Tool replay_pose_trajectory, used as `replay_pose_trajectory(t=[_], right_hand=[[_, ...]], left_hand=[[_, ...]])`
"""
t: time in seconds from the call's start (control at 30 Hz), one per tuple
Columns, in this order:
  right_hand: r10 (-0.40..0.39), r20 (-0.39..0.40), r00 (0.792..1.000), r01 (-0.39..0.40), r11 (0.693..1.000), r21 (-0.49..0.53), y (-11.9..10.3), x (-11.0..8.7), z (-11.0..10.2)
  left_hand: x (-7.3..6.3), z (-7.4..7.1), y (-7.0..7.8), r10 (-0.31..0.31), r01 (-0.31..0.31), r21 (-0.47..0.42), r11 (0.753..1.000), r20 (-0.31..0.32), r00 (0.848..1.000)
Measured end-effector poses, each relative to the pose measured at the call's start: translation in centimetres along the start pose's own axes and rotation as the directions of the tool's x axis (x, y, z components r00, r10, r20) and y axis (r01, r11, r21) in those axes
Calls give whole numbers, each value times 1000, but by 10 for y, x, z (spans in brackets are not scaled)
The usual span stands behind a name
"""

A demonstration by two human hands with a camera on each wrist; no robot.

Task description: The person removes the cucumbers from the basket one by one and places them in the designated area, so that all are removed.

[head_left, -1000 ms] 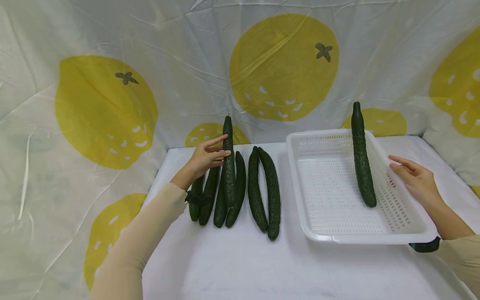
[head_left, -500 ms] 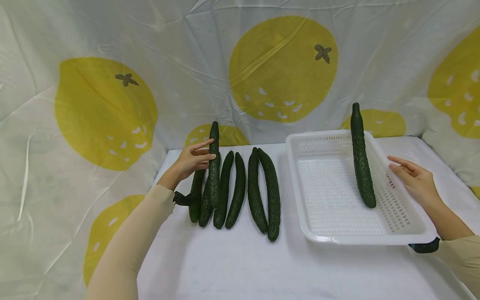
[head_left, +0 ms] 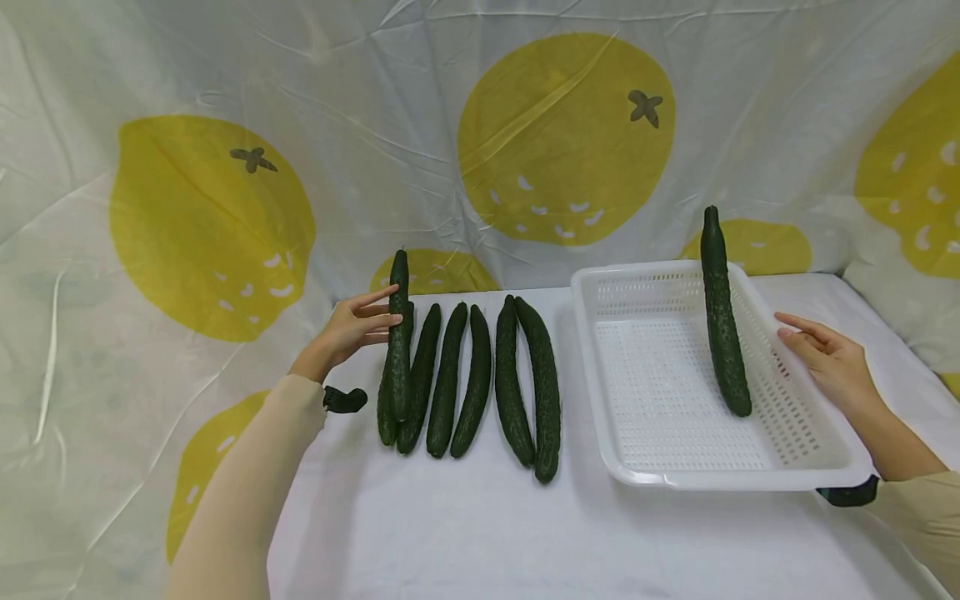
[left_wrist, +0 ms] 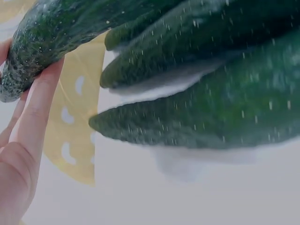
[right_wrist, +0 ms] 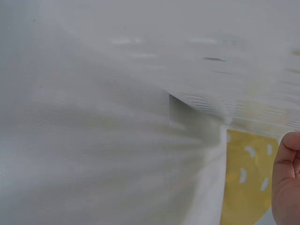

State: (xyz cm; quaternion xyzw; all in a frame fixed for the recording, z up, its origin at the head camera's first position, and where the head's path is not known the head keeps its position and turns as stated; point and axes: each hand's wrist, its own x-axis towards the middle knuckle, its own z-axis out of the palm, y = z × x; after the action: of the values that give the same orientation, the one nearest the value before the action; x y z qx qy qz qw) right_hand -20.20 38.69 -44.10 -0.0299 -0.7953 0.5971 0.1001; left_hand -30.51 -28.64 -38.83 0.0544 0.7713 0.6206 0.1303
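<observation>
My left hand (head_left: 348,329) holds a dark green cucumber (head_left: 401,350) upright at the left end of a row of cucumbers, fingers around its upper part. In the left wrist view the fingers touch the end of this cucumber (left_wrist: 35,51), with other cucumbers (left_wrist: 187,117) below and beside it. Over at the right, my right hand (head_left: 828,358) has its fingertips at the right rim of a white plastic basket (head_left: 720,479). One cucumber (head_left: 723,325) leans inside this basket, its top above the back rim. The right wrist view shows part of the right hand (right_wrist: 287,178) under the basket's edge.
Several cucumbers (head_left: 447,383) lie side by side on the white tablecloth (head_left: 480,533), with a pair (head_left: 542,392) nearest the basket. A white curtain (head_left: 390,158) printed with yellow lemons hangs right behind the table.
The left hand has moved left across the row with its cucumber, from the middle to the left end. The right hand and the basket stay where they were.
</observation>
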Motion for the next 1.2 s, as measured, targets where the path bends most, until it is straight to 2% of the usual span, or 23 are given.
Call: replay_pose_trajectory(t=[0.33,0.6,0.83,1.2], right_hand=[[2,-1,1000,-2,1000,13,-1,-1,1],[0,-5,1000,0,1000,20,-9,-5,4],[-6,-9,1000,6,1000,24,-3,-1,2],[6,-10,1000,-6,1000,7,1,0,0]], left_hand=[[-7,-20,-13,9,-9,44,999,-9,1000],[-12,-33,-19,-30,31,51,998,-25,999],[-17,-39,-21,-67,69,63,996,-29,997],[-23,-48,-34,-107,111,117,987,-37,994]])
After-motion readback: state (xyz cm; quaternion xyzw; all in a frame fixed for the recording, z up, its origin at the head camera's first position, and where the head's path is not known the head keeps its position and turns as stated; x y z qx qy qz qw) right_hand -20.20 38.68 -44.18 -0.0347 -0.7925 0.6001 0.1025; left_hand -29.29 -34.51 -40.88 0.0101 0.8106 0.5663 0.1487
